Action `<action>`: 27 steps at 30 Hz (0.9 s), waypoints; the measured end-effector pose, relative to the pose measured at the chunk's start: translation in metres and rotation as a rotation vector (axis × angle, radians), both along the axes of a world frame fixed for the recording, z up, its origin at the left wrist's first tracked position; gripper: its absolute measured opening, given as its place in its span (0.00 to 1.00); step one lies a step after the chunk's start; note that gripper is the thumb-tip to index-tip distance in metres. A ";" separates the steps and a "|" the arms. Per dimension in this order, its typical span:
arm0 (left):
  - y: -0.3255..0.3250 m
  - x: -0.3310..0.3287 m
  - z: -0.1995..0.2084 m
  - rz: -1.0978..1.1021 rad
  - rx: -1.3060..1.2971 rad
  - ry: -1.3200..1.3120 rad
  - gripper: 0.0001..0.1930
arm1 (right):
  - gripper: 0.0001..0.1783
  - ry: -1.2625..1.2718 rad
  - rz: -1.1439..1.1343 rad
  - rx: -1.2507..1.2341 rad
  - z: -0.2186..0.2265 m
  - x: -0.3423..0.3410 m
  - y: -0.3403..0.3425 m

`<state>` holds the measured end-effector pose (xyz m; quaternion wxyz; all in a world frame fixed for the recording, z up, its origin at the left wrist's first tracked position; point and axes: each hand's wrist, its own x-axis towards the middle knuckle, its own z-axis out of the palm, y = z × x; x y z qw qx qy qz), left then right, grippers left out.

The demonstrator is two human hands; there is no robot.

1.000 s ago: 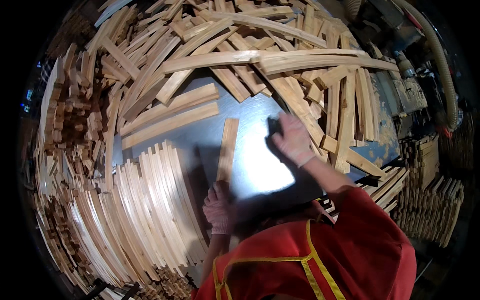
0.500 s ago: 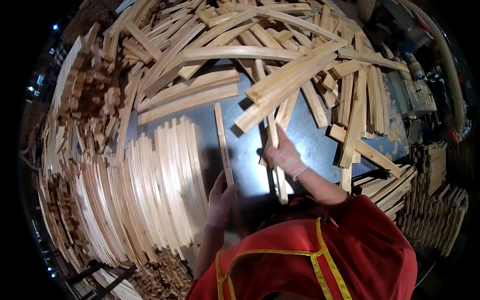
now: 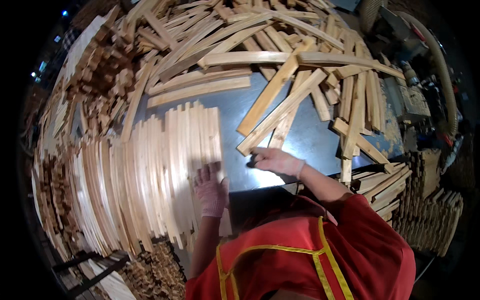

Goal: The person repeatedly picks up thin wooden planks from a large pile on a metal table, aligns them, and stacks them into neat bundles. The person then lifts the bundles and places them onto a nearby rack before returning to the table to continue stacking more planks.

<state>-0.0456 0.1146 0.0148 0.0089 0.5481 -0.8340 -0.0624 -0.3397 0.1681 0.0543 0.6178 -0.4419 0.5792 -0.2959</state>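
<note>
My left hand [image 3: 211,191], in a pale knitted glove, lies flat with fingers stretched on the near right part of a row of narrow wooden strips [image 3: 177,145]. The strips lie side by side, lengthwise away from me. On the right, my gloved right hand [image 3: 277,162] has its fingers bent at the near end of a wooden plank [image 3: 285,111], closed on its edge; the fingertips are partly hidden in dark shadow. Another plank [image 3: 267,95] lies slanted just left of it, its far part under a crosswise board.
A loose heap of wooden pieces [image 3: 240,37] covers the far side of the blue-grey metal table [image 3: 232,107]. Stacked wood [image 3: 102,62] rises at the far left, with more stacks [image 3: 425,215] at the lower right. A ribbed hose [image 3: 447,75] hangs at the far right.
Both strips have left my hands, and the row now reaches further right. My left hand has flattened onto it. The two slanted planks have shifted nearer and spread apart, my right hand at one end.
</note>
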 end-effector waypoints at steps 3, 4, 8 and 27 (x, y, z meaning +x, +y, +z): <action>-0.018 -0.037 0.020 -0.082 -0.115 0.208 0.41 | 0.38 0.448 -0.499 -0.118 0.000 -0.095 0.037; -0.030 -0.055 0.027 -0.138 -0.144 0.271 0.41 | 0.39 0.656 -0.671 -0.148 -0.018 -0.138 0.054; -0.083 -0.131 0.014 -0.341 -0.175 0.491 0.39 | 0.37 1.115 -0.780 -0.347 0.013 -0.274 0.055; 0.060 -0.074 0.036 0.535 0.935 0.920 0.21 | 0.34 1.171 0.749 -0.797 0.140 -0.167 -0.086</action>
